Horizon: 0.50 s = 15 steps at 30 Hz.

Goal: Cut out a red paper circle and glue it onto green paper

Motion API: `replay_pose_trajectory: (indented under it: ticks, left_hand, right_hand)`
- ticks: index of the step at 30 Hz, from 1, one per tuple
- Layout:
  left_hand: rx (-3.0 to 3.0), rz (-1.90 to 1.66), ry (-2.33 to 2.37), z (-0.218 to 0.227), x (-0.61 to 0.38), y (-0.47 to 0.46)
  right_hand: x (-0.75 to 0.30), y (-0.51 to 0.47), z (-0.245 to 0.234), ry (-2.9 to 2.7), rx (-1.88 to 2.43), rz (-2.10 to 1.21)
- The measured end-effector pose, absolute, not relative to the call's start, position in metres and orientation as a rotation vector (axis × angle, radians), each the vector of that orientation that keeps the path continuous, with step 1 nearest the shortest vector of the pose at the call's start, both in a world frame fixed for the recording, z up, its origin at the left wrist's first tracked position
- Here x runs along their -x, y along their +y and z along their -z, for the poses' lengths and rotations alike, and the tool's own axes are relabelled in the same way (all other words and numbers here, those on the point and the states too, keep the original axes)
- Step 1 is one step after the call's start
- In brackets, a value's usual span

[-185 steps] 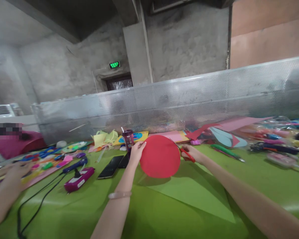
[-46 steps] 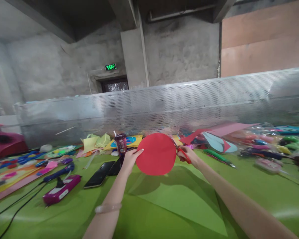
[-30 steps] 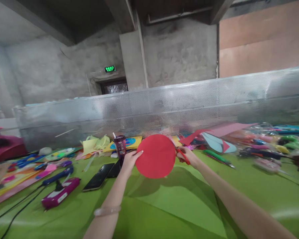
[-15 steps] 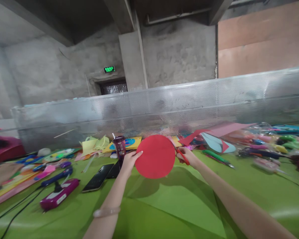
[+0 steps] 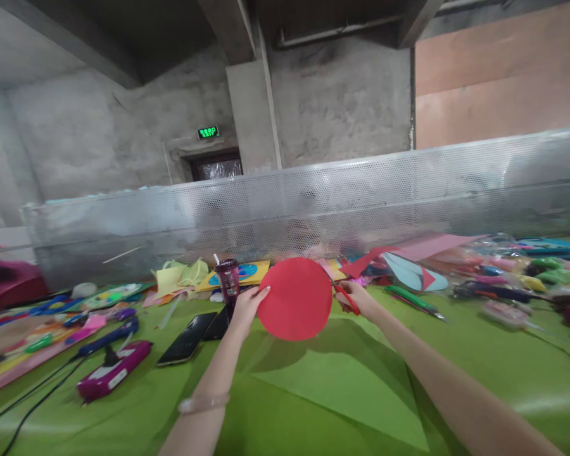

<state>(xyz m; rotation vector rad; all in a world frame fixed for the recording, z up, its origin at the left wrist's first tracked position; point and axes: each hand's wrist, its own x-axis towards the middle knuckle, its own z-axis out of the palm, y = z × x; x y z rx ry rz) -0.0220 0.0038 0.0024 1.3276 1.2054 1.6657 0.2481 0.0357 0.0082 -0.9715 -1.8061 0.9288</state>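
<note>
A round piece of red paper (image 5: 295, 299) is held up over the table, and my left hand (image 5: 249, 308) pinches its left edge with the thumb on the near face. My right hand (image 5: 357, 299) is closed around the red handles of a pair of scissors (image 5: 347, 297), whose blades lie at the disc's right edge. Below the disc, a large sheet of green paper (image 5: 342, 386) rests on the green table (image 5: 475, 373).
Two dark phones (image 5: 188, 338) and a purple cup with a straw (image 5: 228, 280) stand left of the disc. A purple power strip (image 5: 114, 371) with cords lies further left. Green-handled pliers (image 5: 414, 301) lie to the right. A perforated metal screen (image 5: 313, 196) runs behind the craft scraps.
The red disc and the scissors have shifted very slightly; both hands keep their hold. At the far left, a blurred arm or hand now shows over the craft pieces.
</note>
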Motion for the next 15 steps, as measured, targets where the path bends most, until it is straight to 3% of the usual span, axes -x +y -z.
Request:
replay_pose_trajectory:
  ticks: [15]
  left_hand:
    - [-1.359, -1.664, 1.133, 0.004, 0.029, 0.010]
  right_hand:
    - [-0.254, 0.046, 0.000, -1.920, 1.203, -0.944]
